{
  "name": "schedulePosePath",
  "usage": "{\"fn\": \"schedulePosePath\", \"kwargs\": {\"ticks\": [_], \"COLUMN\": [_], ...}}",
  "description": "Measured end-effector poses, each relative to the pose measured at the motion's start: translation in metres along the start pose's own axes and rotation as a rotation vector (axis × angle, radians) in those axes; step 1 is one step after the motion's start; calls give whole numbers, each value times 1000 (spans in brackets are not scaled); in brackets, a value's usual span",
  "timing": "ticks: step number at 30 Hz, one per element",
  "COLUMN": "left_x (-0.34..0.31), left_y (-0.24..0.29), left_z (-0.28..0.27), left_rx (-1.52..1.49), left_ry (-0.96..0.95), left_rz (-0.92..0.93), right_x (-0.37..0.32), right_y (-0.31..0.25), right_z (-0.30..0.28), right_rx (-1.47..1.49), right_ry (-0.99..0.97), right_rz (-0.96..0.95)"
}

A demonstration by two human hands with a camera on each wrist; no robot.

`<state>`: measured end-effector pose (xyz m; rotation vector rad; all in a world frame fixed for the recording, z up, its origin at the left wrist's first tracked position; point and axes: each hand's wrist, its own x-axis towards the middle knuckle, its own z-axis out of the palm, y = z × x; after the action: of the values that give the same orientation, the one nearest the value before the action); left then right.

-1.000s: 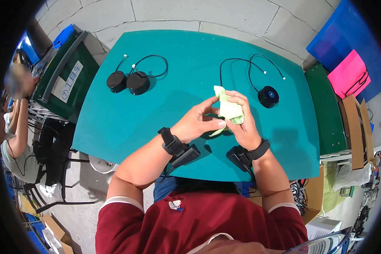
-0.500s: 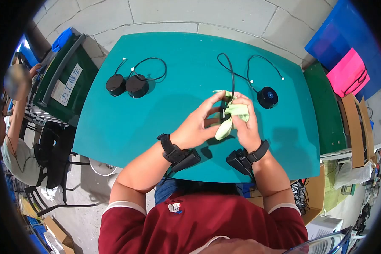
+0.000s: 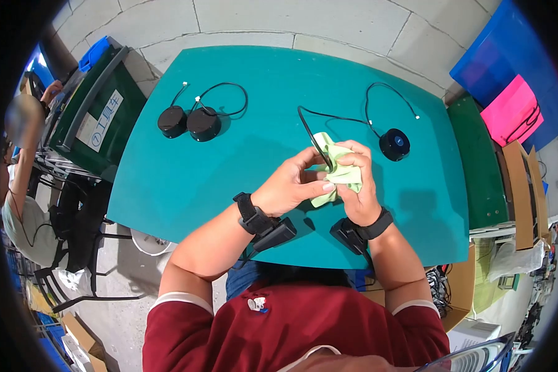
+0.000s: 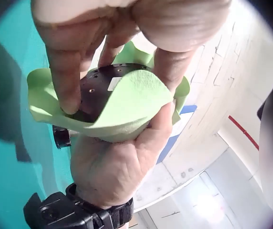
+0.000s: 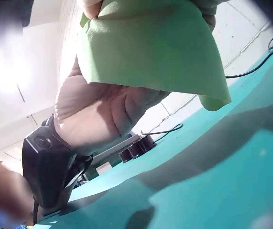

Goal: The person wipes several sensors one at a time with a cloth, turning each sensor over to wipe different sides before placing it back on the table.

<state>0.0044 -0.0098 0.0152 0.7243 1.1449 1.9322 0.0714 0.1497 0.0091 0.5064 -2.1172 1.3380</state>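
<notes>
A light green cloth (image 3: 351,177) is wrapped round a black puck-shaped device (image 4: 92,95) above the table. The left wrist view shows the device's flat face, with small screw holes and a white label. Its black cable (image 3: 309,128) runs out past the cloth toward the back of the table. My left hand (image 3: 283,188) holds the device by its edge, thumb and fingers spread across it. From the other side my right hand (image 3: 363,197) grips the cloth and the device through it. In the head view the cloth and fingers hide most of the device.
On the green table (image 3: 260,80), two black round devices (image 3: 204,126) with cables stand at the back left. Another round device (image 3: 394,145) lies at the right, its cable looping behind it. A person (image 3: 28,211) is beside a green tool cart (image 3: 93,111) on the left.
The device has been turned within the cloth, and its cable has swung left to lie across the table. The cloth has shifted and refolded between the hands. Both hands stay in nearly the same place.
</notes>
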Motion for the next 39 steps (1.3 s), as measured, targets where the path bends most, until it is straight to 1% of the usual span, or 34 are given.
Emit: {"fn": "schedulePosePath", "kwargs": {"ticks": [1, 3, 4, 5, 6, 7, 8, 9, 10, 12, 14, 16, 18, 20, 21, 23, 24, 25, 26, 27, 28, 30, 31, 32, 34, 35, 38, 39], "left_x": [-1, -2, -1, -2, -2, -1, 0, -1, -1, -2, -2, -2, 0, 1, 0, 0, 0, 0, 0, 0, 1, 3, 4, 3, 3, 3, 5, 7], "left_y": [2, 5, 6, 6, 6, 6, 6, 6, 6, 8, 12, 10, 4, 4, 4, 2, 1, 0, 0, -1, -1, -1, -1, -1, -2, -2, 0, 0], "left_z": [2, 4, 4, 3, 3, 2, 2, 2, 3, 8, 8, 7, 4, 5, 6, 6, 5, 5, 5, 5, 3, 0, -1, -2, -3, -4, -10, -8], "left_rx": [1, 203, 205, 301, 396, 395, 578, 760, 759, 922, 944, 964, 906, 875, 843, 786, 729, 728, 547, 367, 366, 61, 21, 20, -239, -239, -364, -408], "left_ry": [2, 12, 10, 10, 10, 10, 5, -2, -3, 43, 24, 3, 5, 20, 35, 45, 55, 56, 70, 82, 83, 41, 37, 38, 130, 132, 123, 152], "left_rz": [-3, 64, 64, 81, 100, 97, 193, 289, 288, 283, 254, 219, 278, 281, 283, 276, 273, 275, 236, 194, 192, 119, 129, 128, -6, -8, -12, -17], "right_x": [-1, 0, 1, -1, -1, -2, -4, -6, -6, -2, -1, 2, 3, 1, -1, -4, -4, -1, 0, 1, 0, -1, 2, 4, 9, 10, 9, 8], "right_y": [-1, -2, -2, -1, -1, -1, 0, 8, 7, -1, 3, -2, -3, -3, 0, 7, 6, 3, 2, 3, 3, 4, 2, -1, -4, -5, -6, -6], "right_z": [0, 3, 4, 6, 8, 11, 13, 13, 12, 9, 9, 7, 8, 13, 12, 10, 10, 10, 9, 6, 6, 7, 6, 5, 4, 7, 10, 9], "right_rx": [52, 95, 133, 158, 159, 333, 507, 558, 557, 921, 949, 1056, 1056, 878, 879, 576, 575, 364, 153, 94, 95, 6, -50, -49, -209, -216, -250, -249], "right_ry": [8, 30, 49, 61, 63, 121, 180, 184, 185, 217, 234, 193, 183, 265, 265, 189, 188, 173, 156, 108, 108, 86, 68, 69, 21, 20, -3, -4], "right_rz": [37, 62, 86, 126, 127, 260, 394, 451, 452, 692, 718, 786, 753, 677, 678, 504, 504, 346, 189, 144, 146, 21, -25, -24, -154, -165, -172, -174]}}
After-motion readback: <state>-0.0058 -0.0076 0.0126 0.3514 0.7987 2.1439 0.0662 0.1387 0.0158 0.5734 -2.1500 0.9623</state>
